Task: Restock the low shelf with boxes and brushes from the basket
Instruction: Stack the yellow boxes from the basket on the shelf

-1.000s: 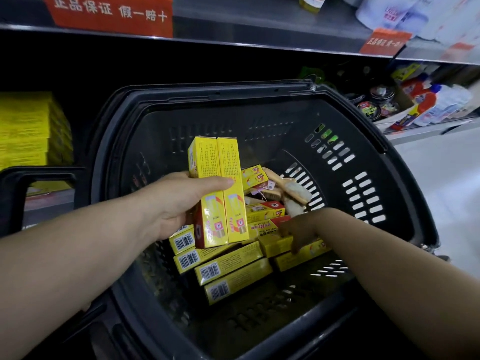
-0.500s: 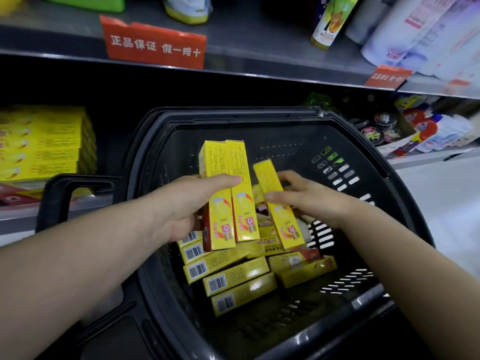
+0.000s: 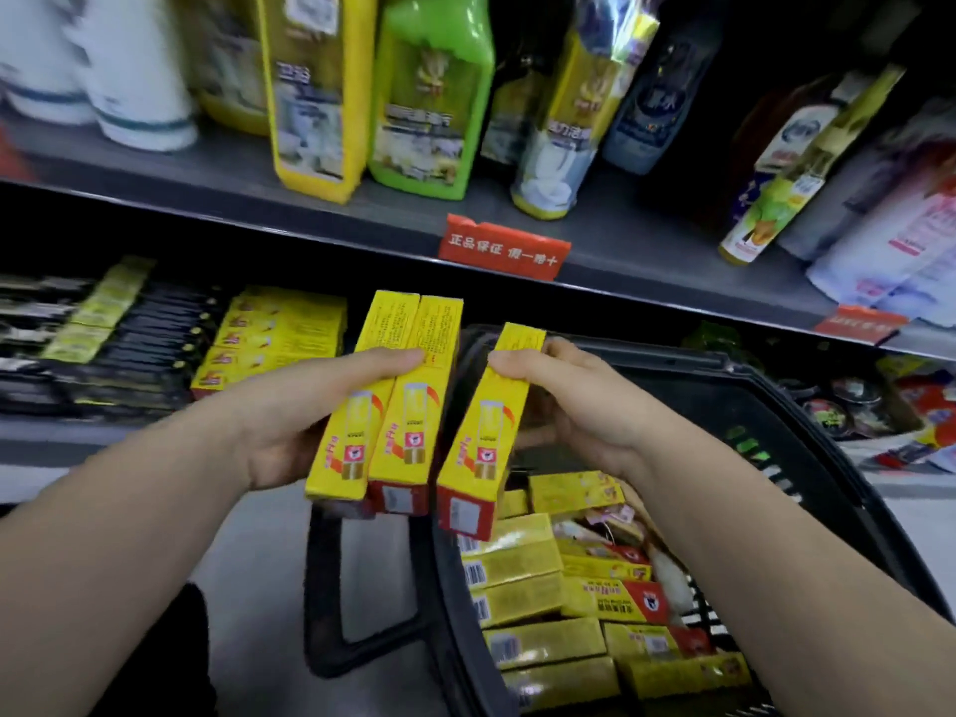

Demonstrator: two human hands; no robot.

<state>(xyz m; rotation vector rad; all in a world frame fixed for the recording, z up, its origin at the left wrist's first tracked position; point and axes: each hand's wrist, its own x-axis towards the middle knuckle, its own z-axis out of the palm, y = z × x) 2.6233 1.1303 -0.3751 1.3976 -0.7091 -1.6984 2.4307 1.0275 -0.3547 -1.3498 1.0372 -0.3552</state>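
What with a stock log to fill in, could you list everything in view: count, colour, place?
held boxes: three, yellow with red ends, upright in front of the low shelf
loose boxes: many, yellow and red, piled in the basket
basket: one, black, lower right
shelf stack: several boxes, yellow, on the low shelf at left
dark packs: blurred, black with yellow labels, low shelf far left
round tins: a few, dark, low shelf right of the basket
bottles: several, yellow, green, dark and white, upper shelf
red tags: two, upper shelf edge
left hand: grips two held boxes side by side
right hand: fingers pinch the third
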